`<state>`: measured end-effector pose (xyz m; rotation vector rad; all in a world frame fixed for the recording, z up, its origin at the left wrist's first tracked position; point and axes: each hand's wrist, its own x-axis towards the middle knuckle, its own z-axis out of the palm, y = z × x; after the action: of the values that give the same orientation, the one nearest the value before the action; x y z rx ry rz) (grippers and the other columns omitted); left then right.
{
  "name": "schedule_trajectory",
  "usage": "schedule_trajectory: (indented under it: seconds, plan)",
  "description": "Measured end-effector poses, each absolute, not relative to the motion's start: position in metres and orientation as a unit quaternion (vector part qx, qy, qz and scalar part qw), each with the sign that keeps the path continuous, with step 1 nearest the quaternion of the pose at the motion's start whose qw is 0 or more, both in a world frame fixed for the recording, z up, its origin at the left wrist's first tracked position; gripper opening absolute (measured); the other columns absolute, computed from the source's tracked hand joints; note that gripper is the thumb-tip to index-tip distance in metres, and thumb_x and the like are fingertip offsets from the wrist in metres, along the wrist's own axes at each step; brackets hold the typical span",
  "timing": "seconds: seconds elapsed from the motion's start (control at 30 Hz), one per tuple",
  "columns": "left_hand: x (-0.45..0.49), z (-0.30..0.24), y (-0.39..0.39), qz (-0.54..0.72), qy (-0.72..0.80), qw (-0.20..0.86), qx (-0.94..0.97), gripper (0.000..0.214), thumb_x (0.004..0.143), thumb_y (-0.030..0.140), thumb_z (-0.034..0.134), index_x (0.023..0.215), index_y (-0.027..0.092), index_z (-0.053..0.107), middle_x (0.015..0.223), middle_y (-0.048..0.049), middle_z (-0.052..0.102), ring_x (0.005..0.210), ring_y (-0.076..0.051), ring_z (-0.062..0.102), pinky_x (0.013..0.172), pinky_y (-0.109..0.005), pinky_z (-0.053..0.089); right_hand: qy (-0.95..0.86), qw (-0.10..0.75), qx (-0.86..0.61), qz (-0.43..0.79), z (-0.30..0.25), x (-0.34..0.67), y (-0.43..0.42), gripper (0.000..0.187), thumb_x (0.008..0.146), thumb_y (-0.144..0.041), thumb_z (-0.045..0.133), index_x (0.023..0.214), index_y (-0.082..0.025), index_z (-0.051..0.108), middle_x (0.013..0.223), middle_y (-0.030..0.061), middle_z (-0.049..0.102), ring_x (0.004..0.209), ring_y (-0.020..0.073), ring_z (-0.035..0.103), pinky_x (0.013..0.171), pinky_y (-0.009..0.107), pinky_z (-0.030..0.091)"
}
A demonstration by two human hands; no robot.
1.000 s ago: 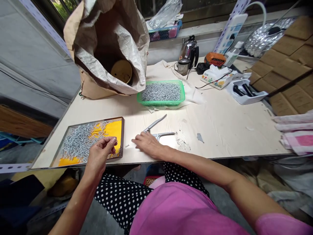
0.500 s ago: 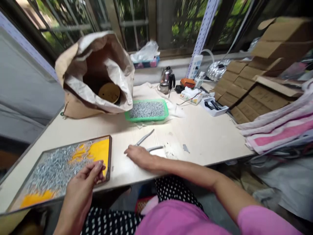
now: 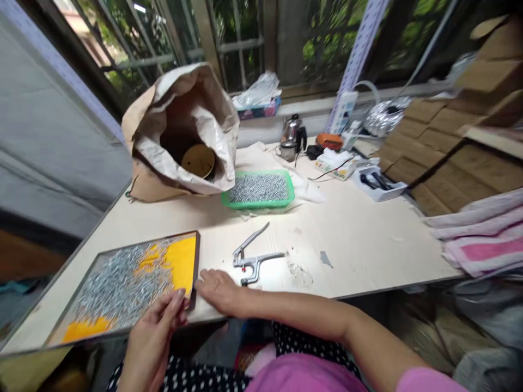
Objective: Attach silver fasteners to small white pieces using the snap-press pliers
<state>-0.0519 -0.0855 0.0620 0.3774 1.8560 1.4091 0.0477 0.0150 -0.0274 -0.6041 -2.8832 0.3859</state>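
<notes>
Left hand bunches at tray corner, hold unclear; right hand lies flat, empty, pliers handy at 1 o'clock.

head cam, looks fwd+down, close over table

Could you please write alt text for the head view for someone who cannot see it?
A person's left hand is at the near edge of a yellow tray strewn with small metal parts, while the right hand lies flat on the table beside it, near pliers. A green basket and paper sack stand behind.
</notes>
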Motion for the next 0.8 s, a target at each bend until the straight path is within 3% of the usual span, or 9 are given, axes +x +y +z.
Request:
schedule_trajectory:
  seconds: [0.1,0.2,0.33,0.43,0.53,0.63,0.8]
  plan:
    - [-0.056,0.059,-0.08,0.538,0.729,0.394,0.152,0.067,0.025,0.058,0.096,0.076,0.019,0.076,0.073,-0.0039,0.072,0.06,-0.015,0.058,0.055,-0.026,0.053,-0.969,0.085,-0.199,0.118,-0.03,0.054,0.019,0.022,0.088,-0.013,0.056,0.11,-0.014,0.06,0.106,0.0093,0.065,0.091,0.0218,0.062,0.069,0.031,0.053]
    - [-0.056,0.055,-0.073,0.53,0.727,0.397,0.184,0.066,0.027,0.064,0.093,0.074,0.021,0.077,0.075,-0.0052,0.074,0.06,-0.017,0.06,0.057,-0.03,0.054,-0.959,0.118,-0.236,0.107,-0.009,0.07,0.045,0.02,0.091,-0.013,0.054,0.11,-0.016,0.06,0.102,0.0073,0.065,0.087,0.0202,0.061,0.068,0.029,0.052]
    - [-0.04,0.053,-0.064,0.486,0.746,0.35,0.292,0.058,0.045,0.069,0.086,0.074,0.02,0.077,0.069,-0.0053,0.071,0.067,-0.022,0.063,0.063,-0.032,0.053,-0.911,0.233,-0.332,0.082,0.066,0.105,0.105,0.026,0.099,-0.009,0.041,0.114,-0.015,0.06,0.112,0.0112,0.06,0.102,0.0194,0.057,0.083,0.029,0.05]
    - [-0.021,0.048,-0.051,0.435,0.742,0.339,0.381,0.054,0.059,0.069,0.078,0.079,0.018,0.077,0.061,-0.0027,0.066,0.067,-0.021,0.063,0.066,-0.031,0.05,-0.857,0.257,-0.446,0.044,0.107,0.135,0.148,0.032,0.099,-0.007,0.037,0.124,-0.012,0.057,0.122,0.0156,0.054,0.109,0.0227,0.053,0.087,0.033,0.047]
    - [-0.008,0.032,-0.034,0.385,0.748,0.356,0.407,0.052,0.06,0.066,0.074,0.077,0.016,0.076,0.054,0.0001,0.06,0.054,-0.016,0.054,0.058,-0.028,0.043,-0.861,0.233,-0.449,0.057,0.105,0.166,0.15,0.028,0.102,-0.016,0.043,0.124,-0.012,0.059,0.125,0.0142,0.052,0.106,0.0224,0.055,0.087,0.034,0.046]
    - [-0.005,0.014,-0.019,0.357,0.745,0.38,0.415,0.052,0.059,0.065,0.072,0.073,0.015,0.074,0.048,0.0023,0.054,0.048,-0.013,0.045,0.051,-0.026,0.035,-0.906,0.143,-0.38,0.122,0.074,0.195,0.114,0.023,0.103,-0.022,0.046,0.111,-0.014,0.066,0.111,0.0093,0.058,0.093,0.0186,0.058,0.082,0.032,0.047]
    - [-0.006,0.002,-0.006,0.327,0.727,0.41,0.443,0.046,0.06,0.062,0.071,0.065,0.017,0.069,0.05,0.0014,0.056,0.045,-0.011,0.042,0.047,-0.024,0.029,-0.912,0.044,-0.378,0.151,0.021,0.222,0.068,0.018,0.099,-0.021,0.056,0.11,-0.013,0.067,0.113,0.0114,0.061,0.091,0.0189,0.06,0.077,0.031,0.049]
